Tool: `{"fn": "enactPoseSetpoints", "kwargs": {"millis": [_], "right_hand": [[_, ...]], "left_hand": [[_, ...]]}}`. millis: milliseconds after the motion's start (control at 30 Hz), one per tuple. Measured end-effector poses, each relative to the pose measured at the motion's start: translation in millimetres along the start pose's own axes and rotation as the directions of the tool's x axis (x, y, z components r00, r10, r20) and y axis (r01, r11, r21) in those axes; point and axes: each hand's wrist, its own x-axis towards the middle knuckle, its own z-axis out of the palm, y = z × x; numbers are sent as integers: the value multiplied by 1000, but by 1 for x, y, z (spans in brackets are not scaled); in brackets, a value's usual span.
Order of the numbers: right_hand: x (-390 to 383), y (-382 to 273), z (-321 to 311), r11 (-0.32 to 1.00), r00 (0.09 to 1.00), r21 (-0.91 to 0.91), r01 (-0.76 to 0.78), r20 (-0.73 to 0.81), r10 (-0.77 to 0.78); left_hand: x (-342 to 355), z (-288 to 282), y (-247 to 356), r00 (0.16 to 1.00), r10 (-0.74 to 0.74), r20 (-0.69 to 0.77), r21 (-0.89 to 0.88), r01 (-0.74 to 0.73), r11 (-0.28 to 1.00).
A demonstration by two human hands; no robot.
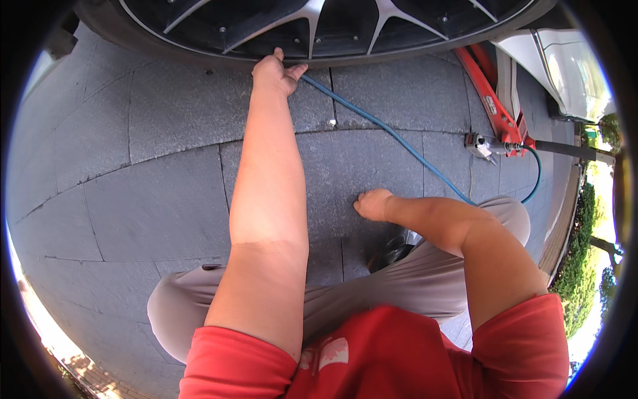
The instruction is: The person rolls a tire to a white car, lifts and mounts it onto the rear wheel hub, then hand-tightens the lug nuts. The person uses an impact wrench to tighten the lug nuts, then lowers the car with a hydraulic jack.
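My left hand (274,73) reaches up to the lower edge of a car wheel (312,26) with dark inner panels and silver spokes. One finger points up against the tyre, and the thumb stands apart to the right. The other fingers are partly hidden. Beside that thumb, the near end of a blue hose (389,130) disappears at the tyre; I cannot tell whether the hand touches it. My right hand (373,205) is held low over the grey paving with its fingers curled closed. What it holds, if anything, is hidden.
A red floor jack (495,110) stands at the right beside the white car body (571,73). A metal fitting (480,144) lies by the jack. The hose runs across the grey paving (166,206) to my right knee (508,219). A dark shoe (391,256) shows below my right hand.
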Motion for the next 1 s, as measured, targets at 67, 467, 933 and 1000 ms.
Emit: {"fn": "enactPoseSetpoints", "kwargs": {"millis": [67,467,933,1000], "right_hand": [[1,-1,-17,998,998,23,-57,-11,58],[-25,14,-310,696,-122,523,491,-750,650],[-52,3,-402,926,-649,359,115,-679,344],[-50,5,-404,920,-663,392,7,-687,298]], "left_hand": [[1,0,0,999,-34,19,-13,34,999],[-7,1,-3,995,7,101,7,-8,1000],[-6,5,-4,998,-24,-51,-8,24,1000],[-7,6,-4,997,-13,-80,-21,11,1000]]}}
